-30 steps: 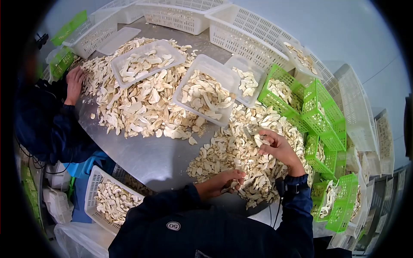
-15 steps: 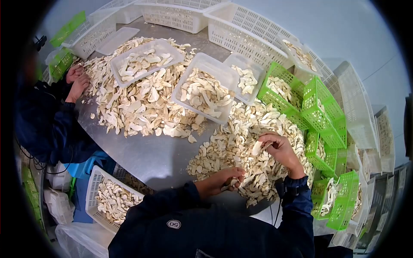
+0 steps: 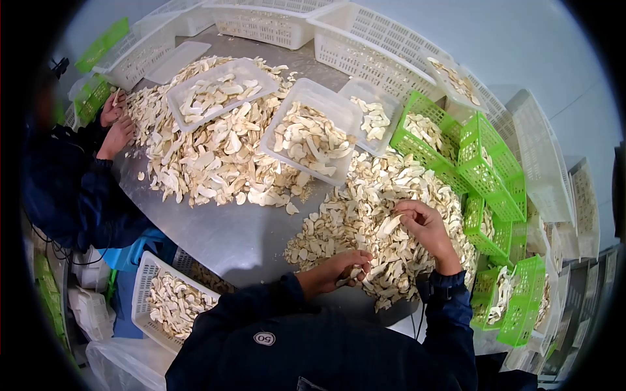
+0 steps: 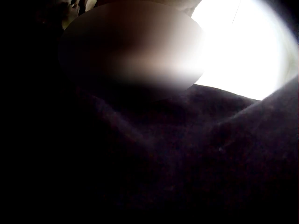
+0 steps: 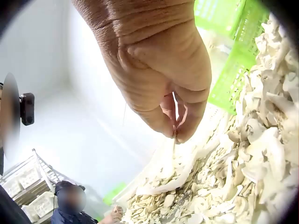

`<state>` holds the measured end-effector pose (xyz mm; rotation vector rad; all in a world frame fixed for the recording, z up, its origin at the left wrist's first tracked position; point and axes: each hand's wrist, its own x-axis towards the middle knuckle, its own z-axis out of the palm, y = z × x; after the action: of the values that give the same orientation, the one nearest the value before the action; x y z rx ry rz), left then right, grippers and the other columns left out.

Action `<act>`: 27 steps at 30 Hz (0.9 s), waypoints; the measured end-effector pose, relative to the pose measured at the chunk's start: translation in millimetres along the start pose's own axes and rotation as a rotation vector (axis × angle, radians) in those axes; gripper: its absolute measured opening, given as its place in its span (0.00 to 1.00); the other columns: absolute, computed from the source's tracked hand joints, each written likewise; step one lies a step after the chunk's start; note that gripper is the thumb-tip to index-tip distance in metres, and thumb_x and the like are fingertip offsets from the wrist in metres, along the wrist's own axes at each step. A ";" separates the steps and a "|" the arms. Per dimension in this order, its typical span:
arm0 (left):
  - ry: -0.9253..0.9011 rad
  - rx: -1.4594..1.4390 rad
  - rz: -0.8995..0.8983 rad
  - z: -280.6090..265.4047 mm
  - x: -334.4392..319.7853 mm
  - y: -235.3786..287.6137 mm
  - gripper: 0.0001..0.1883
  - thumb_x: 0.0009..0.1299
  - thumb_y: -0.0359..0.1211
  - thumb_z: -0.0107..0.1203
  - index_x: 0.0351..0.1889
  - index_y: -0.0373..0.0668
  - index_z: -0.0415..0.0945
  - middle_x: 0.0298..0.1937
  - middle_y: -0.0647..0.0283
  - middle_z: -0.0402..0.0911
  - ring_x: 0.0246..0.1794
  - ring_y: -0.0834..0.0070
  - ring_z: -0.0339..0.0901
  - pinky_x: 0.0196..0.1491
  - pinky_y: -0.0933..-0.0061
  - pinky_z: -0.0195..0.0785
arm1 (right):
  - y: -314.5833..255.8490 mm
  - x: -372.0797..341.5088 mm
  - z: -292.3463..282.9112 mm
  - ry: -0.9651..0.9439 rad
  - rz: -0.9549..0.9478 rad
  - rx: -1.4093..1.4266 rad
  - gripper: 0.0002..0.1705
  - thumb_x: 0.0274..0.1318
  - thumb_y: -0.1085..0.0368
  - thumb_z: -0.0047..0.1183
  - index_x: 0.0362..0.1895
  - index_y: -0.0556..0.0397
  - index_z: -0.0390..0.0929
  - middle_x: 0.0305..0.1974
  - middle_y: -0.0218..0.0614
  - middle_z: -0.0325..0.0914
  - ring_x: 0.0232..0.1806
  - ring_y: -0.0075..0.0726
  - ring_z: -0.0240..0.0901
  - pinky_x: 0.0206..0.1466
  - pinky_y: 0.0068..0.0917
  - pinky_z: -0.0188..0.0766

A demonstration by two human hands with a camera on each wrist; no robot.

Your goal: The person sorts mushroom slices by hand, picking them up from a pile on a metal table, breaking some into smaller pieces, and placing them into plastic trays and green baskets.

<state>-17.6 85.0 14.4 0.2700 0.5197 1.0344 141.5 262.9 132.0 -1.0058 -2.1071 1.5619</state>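
Pale dried mushroom slices lie in a broad heap (image 3: 332, 225) on the metal table in front of me. Over this heap my right hand (image 3: 427, 233) pinches one mushroom slice (image 3: 389, 226) between thumb and fingertips. The right wrist view shows the same right hand (image 5: 163, 79) pointing down, its fingertips meeting on a thin pale edge. At the heap's near edge my left hand (image 3: 331, 272) has curled fingers around a small pale slice (image 3: 355, 272), partly hidden by them. The left wrist view is mostly dark sleeve and blur, and that hand's grip does not show there.
Translucent trays of slices (image 3: 349, 107) stand behind the heap. Green baskets (image 3: 450, 173) line the right, and white crates (image 3: 261, 26) the back. Another person's hands (image 3: 117, 133) are at a second, larger pile (image 3: 215, 163) on the left. A white basket of slices (image 3: 147, 280) stands below the table edge.
The slice in my right fingers has turned, now slanting down to the left. My left fingers have closed around a small slice. The other person's two hands have come together.
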 end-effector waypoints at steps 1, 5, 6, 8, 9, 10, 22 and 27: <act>0.003 -0.002 0.001 1.5 -0.8 1.4 0.13 0.76 0.39 0.49 0.52 0.43 0.69 0.37 0.68 0.75 0.31 0.82 0.72 0.27 0.81 0.61 | -2.4 -6.8 2.0 0.045 0.005 0.032 0.12 0.61 0.76 0.54 0.50 0.59 0.80 0.46 0.29 0.78 0.38 0.16 0.71 0.42 0.16 0.68; -0.036 -0.020 0.007 -5.6 3.4 -3.8 0.12 0.76 0.38 0.48 0.52 0.43 0.69 0.37 0.67 0.75 0.32 0.81 0.71 0.27 0.80 0.61 | 26.3 -37.5 -8.3 0.282 -0.016 0.103 0.13 0.58 0.77 0.57 0.48 0.59 0.81 0.51 0.28 0.75 0.39 0.16 0.70 0.41 0.16 0.69; -0.045 -0.033 0.014 -5.0 1.9 -3.8 0.11 0.77 0.37 0.48 0.52 0.43 0.69 0.37 0.67 0.75 0.32 0.81 0.71 0.28 0.81 0.61 | 32.1 -49.2 -15.2 0.330 0.017 0.046 0.15 0.58 0.78 0.57 0.50 0.58 0.80 0.50 0.29 0.75 0.38 0.17 0.70 0.41 0.17 0.69; -0.075 -0.053 0.017 0.8 -0.6 -0.9 0.10 0.77 0.36 0.47 0.51 0.43 0.70 0.36 0.67 0.74 0.32 0.80 0.71 0.28 0.81 0.62 | 50.0 -70.4 -26.8 0.413 0.060 0.137 0.09 0.61 0.73 0.56 0.45 0.56 0.80 0.40 0.27 0.78 0.33 0.17 0.70 0.39 0.17 0.69; -0.037 -0.043 0.013 3.5 -1.0 -0.8 0.10 0.77 0.36 0.48 0.51 0.43 0.70 0.36 0.68 0.74 0.32 0.81 0.70 0.28 0.81 0.61 | 52.3 -86.0 -35.0 0.467 0.090 0.188 0.06 0.62 0.71 0.56 0.43 0.55 0.79 0.36 0.26 0.78 0.32 0.17 0.70 0.38 0.17 0.69; -0.016 -0.024 -0.006 3.8 -3.5 -0.3 0.10 0.76 0.36 0.48 0.51 0.43 0.70 0.36 0.68 0.74 0.31 0.81 0.70 0.28 0.81 0.61 | 55.2 -98.8 -40.2 0.540 0.119 0.209 0.05 0.63 0.69 0.55 0.42 0.54 0.79 0.33 0.24 0.77 0.31 0.17 0.70 0.36 0.17 0.68; 0.003 -0.101 -0.052 4.1 -1.9 -1.0 0.11 0.75 0.35 0.47 0.51 0.42 0.72 0.38 0.64 0.76 0.33 0.75 0.72 0.28 0.78 0.64 | 89.9 -257.7 -216.7 1.143 -0.332 0.439 0.11 0.67 0.65 0.53 0.49 0.55 0.79 0.40 0.28 0.79 0.40 0.20 0.74 0.42 0.19 0.73; 0.035 -0.083 0.001 2.6 -14.1 3.1 0.11 0.76 0.35 0.45 0.52 0.41 0.71 0.39 0.64 0.75 0.35 0.75 0.70 0.31 0.78 0.64 | 73.3 -227.6 -218.0 1.351 -0.316 0.778 0.16 0.67 0.60 0.54 0.53 0.56 0.76 0.40 0.30 0.78 0.37 0.21 0.75 0.37 0.14 0.71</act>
<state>-24.3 74.3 21.9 0.1793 0.5065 1.0609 462.7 265.0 171.3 -0.9062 -0.5996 0.8793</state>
